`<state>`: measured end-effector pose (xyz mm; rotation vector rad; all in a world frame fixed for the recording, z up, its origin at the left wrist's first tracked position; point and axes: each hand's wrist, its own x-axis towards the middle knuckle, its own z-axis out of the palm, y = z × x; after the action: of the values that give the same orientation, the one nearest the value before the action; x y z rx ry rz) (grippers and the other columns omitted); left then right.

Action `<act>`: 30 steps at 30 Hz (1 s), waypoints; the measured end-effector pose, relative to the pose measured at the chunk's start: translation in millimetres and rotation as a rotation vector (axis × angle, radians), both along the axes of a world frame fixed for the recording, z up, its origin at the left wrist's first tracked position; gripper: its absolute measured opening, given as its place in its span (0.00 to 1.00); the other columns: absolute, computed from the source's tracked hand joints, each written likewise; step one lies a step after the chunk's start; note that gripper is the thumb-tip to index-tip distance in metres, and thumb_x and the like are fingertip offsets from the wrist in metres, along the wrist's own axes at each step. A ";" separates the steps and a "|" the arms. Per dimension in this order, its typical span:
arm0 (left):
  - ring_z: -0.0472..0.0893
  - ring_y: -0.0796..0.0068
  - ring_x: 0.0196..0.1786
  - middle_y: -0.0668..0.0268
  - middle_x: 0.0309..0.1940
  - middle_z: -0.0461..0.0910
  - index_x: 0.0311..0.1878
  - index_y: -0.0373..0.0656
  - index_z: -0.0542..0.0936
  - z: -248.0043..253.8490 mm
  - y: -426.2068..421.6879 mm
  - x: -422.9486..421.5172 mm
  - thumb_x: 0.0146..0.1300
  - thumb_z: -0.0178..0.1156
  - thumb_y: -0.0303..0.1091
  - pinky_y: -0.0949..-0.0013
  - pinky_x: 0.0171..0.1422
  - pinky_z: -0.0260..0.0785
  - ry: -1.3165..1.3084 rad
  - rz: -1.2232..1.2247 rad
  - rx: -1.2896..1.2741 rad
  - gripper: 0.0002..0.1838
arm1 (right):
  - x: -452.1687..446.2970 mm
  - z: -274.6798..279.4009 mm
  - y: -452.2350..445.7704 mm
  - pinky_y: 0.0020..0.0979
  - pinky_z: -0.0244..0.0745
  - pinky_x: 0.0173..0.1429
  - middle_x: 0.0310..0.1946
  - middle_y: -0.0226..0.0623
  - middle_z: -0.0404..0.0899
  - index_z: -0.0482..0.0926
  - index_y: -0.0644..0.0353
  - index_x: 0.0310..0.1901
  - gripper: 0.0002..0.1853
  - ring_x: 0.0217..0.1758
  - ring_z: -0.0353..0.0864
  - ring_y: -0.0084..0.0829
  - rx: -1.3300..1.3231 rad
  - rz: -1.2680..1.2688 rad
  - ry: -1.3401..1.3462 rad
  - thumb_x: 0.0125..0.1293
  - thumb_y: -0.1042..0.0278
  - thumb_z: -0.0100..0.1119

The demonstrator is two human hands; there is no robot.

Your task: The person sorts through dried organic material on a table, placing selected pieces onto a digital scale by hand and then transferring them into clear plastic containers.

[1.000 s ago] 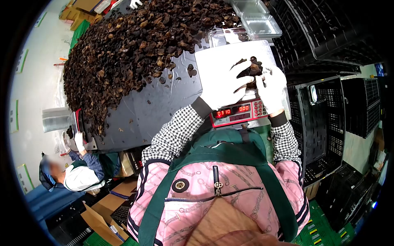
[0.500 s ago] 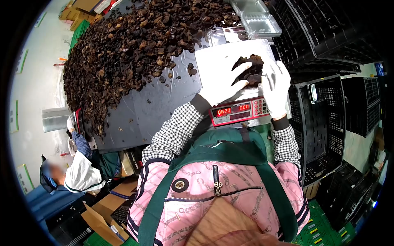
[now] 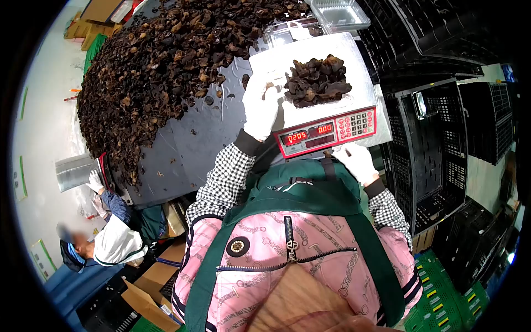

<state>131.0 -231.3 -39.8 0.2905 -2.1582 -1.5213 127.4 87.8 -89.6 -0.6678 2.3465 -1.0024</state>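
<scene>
A clump of dark brown wood ear mushrooms (image 3: 318,82) lies in a clear tray on the white plate of a digital scale (image 3: 358,126), whose red display reads 0.205. Beside the plate's left edge is my white-gloved left hand (image 3: 259,110), its fingers and thumb drawn together. A small brownish spot shows at its fingertips; what it is I cannot make out. My gloved right hand (image 3: 357,162) is just in front of the scale's keypad edge, fingers loosely extended toward the left, with nothing visible in them.
A large heap of wood ear (image 3: 166,72) covers the dark table (image 3: 185,152). Clear plastic trays (image 3: 340,15) stand behind the scale. Black crates (image 3: 428,155) line the right side. At far left a co-worker's gloved hand (image 3: 95,181) is beside the heap's edge.
Both hands have come off the mushrooms: the left moved left, the right down in front of the scale. The reading dropped from 0.820 to 0.205. My view has shifted slightly.
</scene>
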 end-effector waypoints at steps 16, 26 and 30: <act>0.81 0.79 0.50 0.65 0.51 0.85 0.55 0.37 0.83 15.8 -24.9 49.1 0.70 0.51 0.17 0.74 0.57 0.73 -0.031 0.202 -0.034 0.16 | 24.7 -15.6 8.4 0.42 0.80 0.47 0.37 0.45 0.84 0.82 0.58 0.42 0.07 0.42 0.85 0.47 0.127 -0.020 0.223 0.64 0.71 0.59; 0.82 0.65 0.43 0.56 0.40 0.84 0.57 0.39 0.82 88.3 61.9 51.8 0.68 0.61 0.32 0.63 0.46 0.75 -0.267 -0.386 0.016 0.16 | 10.6 104.5 -73.5 0.32 0.78 0.38 0.32 0.41 0.81 0.82 0.63 0.43 0.08 0.31 0.82 0.35 -0.362 -0.093 0.203 0.64 0.71 0.67; 0.80 0.78 0.33 0.67 0.33 0.83 0.50 0.39 0.84 67.5 40.1 38.5 0.70 0.58 0.27 0.74 0.39 0.72 -0.163 -0.250 0.055 0.10 | -24.4 130.2 -83.2 0.28 0.78 0.38 0.32 0.35 0.82 0.82 0.62 0.43 0.09 0.31 0.81 0.25 -0.437 0.027 0.166 0.62 0.74 0.68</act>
<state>169.5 -191.2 27.7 0.1723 -2.3540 -1.7501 103.1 4.6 40.6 -0.9746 2.2614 -1.5195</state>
